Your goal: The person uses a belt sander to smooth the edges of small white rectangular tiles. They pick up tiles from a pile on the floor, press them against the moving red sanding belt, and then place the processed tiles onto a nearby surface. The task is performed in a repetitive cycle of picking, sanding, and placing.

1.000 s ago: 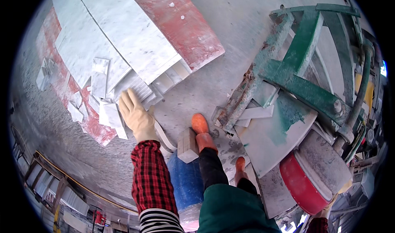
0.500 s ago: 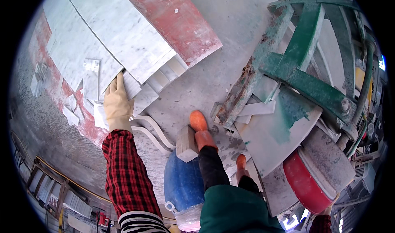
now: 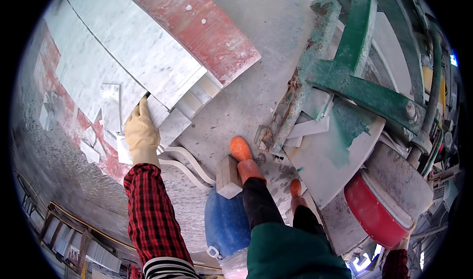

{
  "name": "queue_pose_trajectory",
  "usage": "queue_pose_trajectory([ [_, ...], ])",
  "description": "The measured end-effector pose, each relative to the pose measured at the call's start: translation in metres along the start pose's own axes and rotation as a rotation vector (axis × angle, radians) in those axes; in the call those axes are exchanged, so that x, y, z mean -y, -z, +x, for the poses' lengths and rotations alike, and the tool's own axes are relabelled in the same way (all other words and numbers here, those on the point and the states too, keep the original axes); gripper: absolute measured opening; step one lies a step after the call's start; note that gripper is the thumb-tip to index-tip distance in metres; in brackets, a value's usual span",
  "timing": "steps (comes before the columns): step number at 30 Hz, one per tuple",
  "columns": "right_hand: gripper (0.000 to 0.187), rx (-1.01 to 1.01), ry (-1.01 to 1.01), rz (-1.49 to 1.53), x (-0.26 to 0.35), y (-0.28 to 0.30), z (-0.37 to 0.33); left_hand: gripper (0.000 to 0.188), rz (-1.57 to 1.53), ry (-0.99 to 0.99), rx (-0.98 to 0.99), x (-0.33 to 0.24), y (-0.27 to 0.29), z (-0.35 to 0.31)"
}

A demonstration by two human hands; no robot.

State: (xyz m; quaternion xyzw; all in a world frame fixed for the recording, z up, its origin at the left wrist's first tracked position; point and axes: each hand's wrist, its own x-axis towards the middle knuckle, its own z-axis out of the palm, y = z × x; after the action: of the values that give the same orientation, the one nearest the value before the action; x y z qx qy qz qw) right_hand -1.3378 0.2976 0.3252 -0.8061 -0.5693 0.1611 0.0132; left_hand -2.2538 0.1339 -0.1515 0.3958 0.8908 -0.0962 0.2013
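My left hand (image 3: 141, 133), in a cream rubber glove, reaches to the near end of a pale grey-veined marble slab (image 3: 93, 57). Its fingers close on the slab's corner, the tips at the dark gap beside a second marble slab (image 3: 148, 42). The thumb is hidden. Small cut marble pieces (image 3: 111, 99) lie just left of the glove. At the lower right, part of my right hand (image 3: 405, 241) shows against the rim of a round red-sided container (image 3: 370, 212). Most of its fingers are hidden, so its grip cannot be made out.
The slabs rest on a worn red surface (image 3: 217, 37). A blue barrel (image 3: 224, 222) stands close on my left with a grey block (image 3: 228, 177) at its top. Two pale curved strips (image 3: 185, 163) lie beside it. A rusty green metal frame (image 3: 359, 82) and a stained stone sheet (image 3: 330, 156) fill the right.
The whole view has shifted slightly, with the slabs and left glove sitting a little lower and the barrel further right. My left hand keeps its place at the slab.
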Motion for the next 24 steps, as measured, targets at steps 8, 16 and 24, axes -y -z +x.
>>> queue_pose_trajectory([
  [8, 0.055, -0.040, 0.117, -0.112, -0.008, -0.016, 0.033, 0.102, -0.491, 0.206, -0.065, 0.015, 0.061, -0.097],
  [16, 0.055, -0.175, 0.151, 0.149, 0.012, -0.065, 0.046, 0.070, -2.279, 0.676, 0.375, -0.047, 0.157, -0.309],
  [24, 0.034, -0.343, 0.330, 0.341, 0.068, -0.103, 0.035, 0.081, -2.594, 0.426, 0.494, -0.195, 0.267, -0.415],
])
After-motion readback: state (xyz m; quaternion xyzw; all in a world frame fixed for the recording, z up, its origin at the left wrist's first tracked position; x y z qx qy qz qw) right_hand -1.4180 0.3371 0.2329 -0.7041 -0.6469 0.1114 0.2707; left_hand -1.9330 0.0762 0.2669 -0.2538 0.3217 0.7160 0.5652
